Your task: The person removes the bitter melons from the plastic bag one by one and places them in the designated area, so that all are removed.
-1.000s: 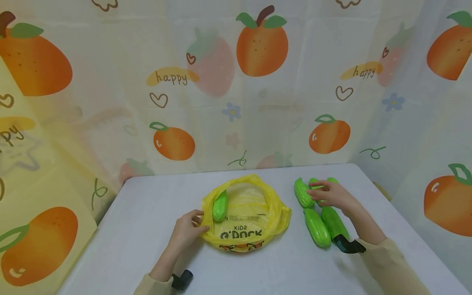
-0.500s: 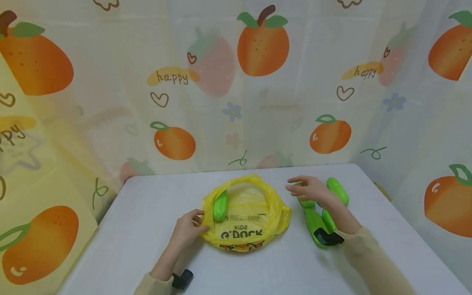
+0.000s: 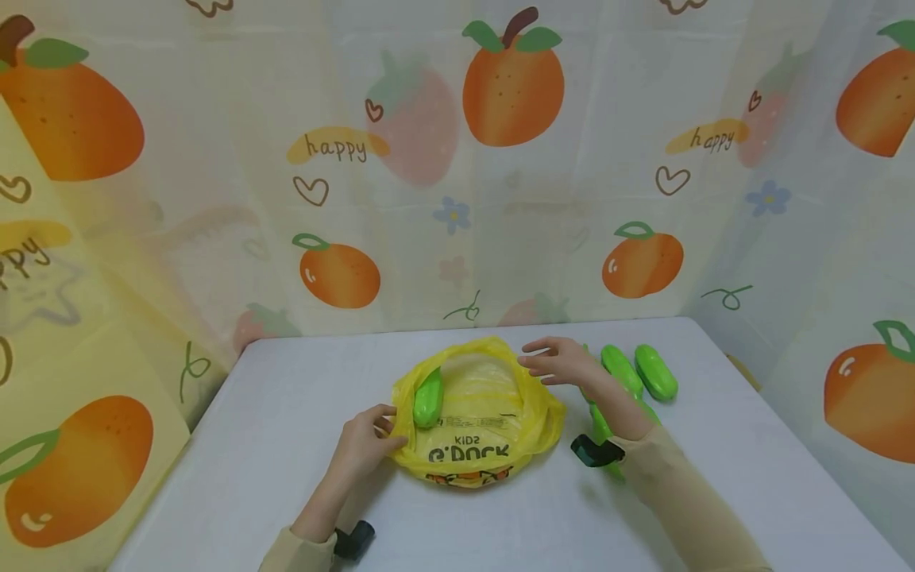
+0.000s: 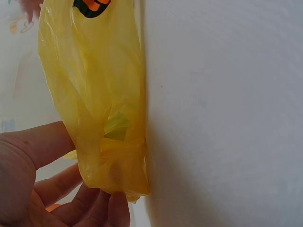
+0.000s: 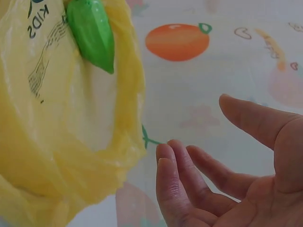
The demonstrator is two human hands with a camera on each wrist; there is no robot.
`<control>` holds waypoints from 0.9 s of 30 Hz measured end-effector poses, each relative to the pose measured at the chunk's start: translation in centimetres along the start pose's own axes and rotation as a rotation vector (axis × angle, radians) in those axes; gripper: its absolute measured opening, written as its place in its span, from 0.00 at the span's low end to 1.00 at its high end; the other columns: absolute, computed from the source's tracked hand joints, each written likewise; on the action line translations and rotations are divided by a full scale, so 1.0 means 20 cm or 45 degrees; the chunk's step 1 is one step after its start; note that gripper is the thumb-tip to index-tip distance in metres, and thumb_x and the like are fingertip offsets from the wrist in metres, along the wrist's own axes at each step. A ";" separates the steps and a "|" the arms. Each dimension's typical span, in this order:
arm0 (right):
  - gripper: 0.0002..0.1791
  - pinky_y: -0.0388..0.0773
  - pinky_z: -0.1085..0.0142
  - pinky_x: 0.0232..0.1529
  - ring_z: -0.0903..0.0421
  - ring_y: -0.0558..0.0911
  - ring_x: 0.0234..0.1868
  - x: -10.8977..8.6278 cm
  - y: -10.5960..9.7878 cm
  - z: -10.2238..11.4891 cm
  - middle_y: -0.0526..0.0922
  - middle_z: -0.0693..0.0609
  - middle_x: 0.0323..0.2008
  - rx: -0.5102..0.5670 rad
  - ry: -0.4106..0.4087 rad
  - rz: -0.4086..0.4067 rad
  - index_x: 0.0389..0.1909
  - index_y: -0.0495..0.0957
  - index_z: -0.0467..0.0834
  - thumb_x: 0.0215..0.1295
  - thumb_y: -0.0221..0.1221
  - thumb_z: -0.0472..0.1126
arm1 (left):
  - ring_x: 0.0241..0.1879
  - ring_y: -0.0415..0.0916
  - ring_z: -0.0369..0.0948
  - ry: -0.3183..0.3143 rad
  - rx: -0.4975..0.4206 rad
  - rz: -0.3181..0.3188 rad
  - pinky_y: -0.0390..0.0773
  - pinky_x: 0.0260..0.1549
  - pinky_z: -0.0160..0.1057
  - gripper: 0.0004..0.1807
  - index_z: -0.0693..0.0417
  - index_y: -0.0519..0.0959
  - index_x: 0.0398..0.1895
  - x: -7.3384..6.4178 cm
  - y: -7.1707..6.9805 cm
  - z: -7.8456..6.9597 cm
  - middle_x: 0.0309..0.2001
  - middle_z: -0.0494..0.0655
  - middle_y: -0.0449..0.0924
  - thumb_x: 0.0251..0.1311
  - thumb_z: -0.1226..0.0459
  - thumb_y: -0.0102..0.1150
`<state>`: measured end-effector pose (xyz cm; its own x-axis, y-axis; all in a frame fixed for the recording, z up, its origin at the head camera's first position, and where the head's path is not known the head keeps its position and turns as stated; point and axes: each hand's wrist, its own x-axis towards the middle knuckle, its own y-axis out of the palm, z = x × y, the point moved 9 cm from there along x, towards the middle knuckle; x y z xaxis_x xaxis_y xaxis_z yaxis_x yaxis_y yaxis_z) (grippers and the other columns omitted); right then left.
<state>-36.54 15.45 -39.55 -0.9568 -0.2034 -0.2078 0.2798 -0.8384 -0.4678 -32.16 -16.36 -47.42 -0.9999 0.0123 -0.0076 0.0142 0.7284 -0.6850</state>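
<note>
A yellow plastic bag [image 3: 539, 405] sits on the table with its mouth open upward and printed letters inside. My left hand [image 3: 366, 446] grips its left side; in the left wrist view the thumb [image 4: 52, 142] and fingers pinch the thin plastic. Inside, against the left wall, lies a glossy green cucumber-like vegetable [image 3: 428, 400], its pointed end showing in the right wrist view. My right hand [image 3: 561, 361] is at the bag's right rim, empty, with fingers apart and loosely bent.
To the right lie several more green vegetables, including one at the back [image 3: 655, 372] and one beside it [image 3: 620, 370]; my right forearm partly hides others. The white table [image 3: 286, 413] meets a fruit-printed curtain [image 3: 493, 214] behind.
My right hand has moved left, from above the green vegetables to the bag's right rim, with nothing in it. The left hand stays on the bag.
</note>
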 end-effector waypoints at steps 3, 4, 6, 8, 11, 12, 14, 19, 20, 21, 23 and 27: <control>0.29 0.78 0.56 0.50 0.46 0.81 0.51 0.03 0.04 0.01 0.78 0.38 0.54 0.017 -0.010 0.021 0.60 0.71 0.39 0.63 0.60 0.51 | 0.33 0.74 0.41 -0.004 -0.004 0.004 0.74 0.27 0.36 0.26 0.57 0.78 0.51 0.00 0.00 0.00 0.33 0.46 0.78 0.46 0.62 0.72; 0.29 0.78 0.56 0.50 0.45 0.81 0.51 0.05 0.05 0.01 0.78 0.38 0.54 0.028 -0.007 0.025 0.60 0.71 0.39 0.62 0.60 0.50 | 0.33 0.74 0.41 -0.005 -0.005 0.004 0.74 0.27 0.36 0.26 0.57 0.78 0.51 0.00 0.00 -0.01 0.33 0.46 0.78 0.46 0.62 0.72; 0.29 0.78 0.56 0.50 0.44 0.81 0.52 0.07 0.08 0.02 0.78 0.38 0.54 0.044 -0.009 0.041 0.60 0.71 0.38 0.63 0.60 0.49 | 0.33 0.73 0.41 -0.003 -0.004 0.003 0.74 0.27 0.35 0.26 0.57 0.78 0.51 0.00 -0.01 -0.01 0.33 0.46 0.78 0.46 0.62 0.72; 0.29 0.78 0.55 0.50 0.42 0.80 0.53 0.09 0.12 0.04 0.77 0.37 0.54 0.067 -0.016 0.060 0.60 0.70 0.37 0.63 0.60 0.48 | 0.33 0.74 0.41 0.001 -0.005 0.001 0.74 0.27 0.36 0.26 0.57 0.78 0.51 0.00 -0.01 -0.01 0.33 0.46 0.78 0.46 0.62 0.72; 0.29 0.79 0.56 0.50 0.41 0.79 0.54 0.11 0.17 0.05 0.77 0.37 0.54 0.092 -0.014 0.086 0.60 0.70 0.36 0.63 0.60 0.47 | 0.33 0.74 0.41 0.011 -0.003 -0.002 0.74 0.28 0.36 0.26 0.57 0.78 0.51 0.00 -0.01 -0.01 0.33 0.45 0.78 0.45 0.63 0.72; 0.28 0.79 0.56 0.49 0.42 0.79 0.53 0.12 0.18 0.05 0.77 0.38 0.54 0.096 -0.007 0.089 0.60 0.71 0.36 0.63 0.60 0.48 | 0.33 0.74 0.41 0.012 -0.006 -0.002 0.74 0.28 0.36 0.26 0.57 0.78 0.50 0.00 -0.01 -0.01 0.33 0.45 0.78 0.45 0.63 0.72; 0.28 0.79 0.56 0.49 0.42 0.80 0.53 0.14 0.22 0.05 0.78 0.38 0.54 0.097 -0.002 0.094 0.59 0.72 0.37 0.62 0.61 0.48 | 0.33 0.73 0.41 0.014 -0.009 -0.001 0.74 0.28 0.36 0.26 0.58 0.78 0.50 0.00 0.00 -0.01 0.33 0.45 0.78 0.45 0.63 0.72; 0.26 0.79 0.57 0.48 0.44 0.81 0.52 0.19 0.30 0.06 0.79 0.40 0.53 0.112 0.011 0.106 0.57 0.73 0.38 0.62 0.61 0.47 | 0.33 0.73 0.41 0.011 -0.009 -0.001 0.74 0.28 0.36 0.26 0.58 0.78 0.51 0.00 0.00 0.00 0.33 0.45 0.78 0.45 0.63 0.72; 0.25 0.79 0.57 0.48 0.44 0.81 0.52 0.20 0.32 0.07 0.80 0.41 0.53 0.117 0.007 0.113 0.57 0.74 0.38 0.62 0.61 0.47 | 0.33 0.73 0.41 0.010 -0.007 -0.002 0.74 0.28 0.36 0.26 0.58 0.78 0.51 0.00 0.00 0.00 0.33 0.45 0.78 0.45 0.63 0.72; 0.25 0.79 0.57 0.48 0.44 0.81 0.51 0.20 0.33 0.08 0.80 0.41 0.52 0.121 0.004 0.115 0.57 0.74 0.39 0.62 0.61 0.47 | 0.33 0.73 0.41 0.008 -0.007 -0.004 0.74 0.29 0.36 0.26 0.57 0.78 0.51 0.00 0.00 0.00 0.33 0.45 0.78 0.45 0.63 0.72; 0.25 0.80 0.57 0.47 0.44 0.81 0.51 0.21 0.37 0.09 0.81 0.42 0.51 0.135 0.000 0.125 0.57 0.74 0.38 0.62 0.61 0.47 | 0.33 0.73 0.41 0.007 -0.008 -0.008 0.74 0.29 0.36 0.26 0.57 0.78 0.51 0.00 0.00 0.00 0.33 0.45 0.78 0.45 0.63 0.72; 0.25 0.79 0.56 0.48 0.43 0.81 0.52 0.23 0.43 0.10 0.80 0.42 0.51 0.148 0.015 0.149 0.57 0.74 0.38 0.62 0.61 0.45 | 0.33 0.74 0.41 0.024 -0.007 -0.016 0.74 0.29 0.36 0.25 0.57 0.78 0.50 0.00 -0.01 -0.01 0.32 0.46 0.78 0.45 0.63 0.72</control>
<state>-38.76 6.16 -42.80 -0.9170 -0.2979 -0.2652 0.3777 -0.8622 -0.3375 -32.08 -16.38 -47.22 -0.9998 0.0160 0.0143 0.0019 0.7323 -0.6810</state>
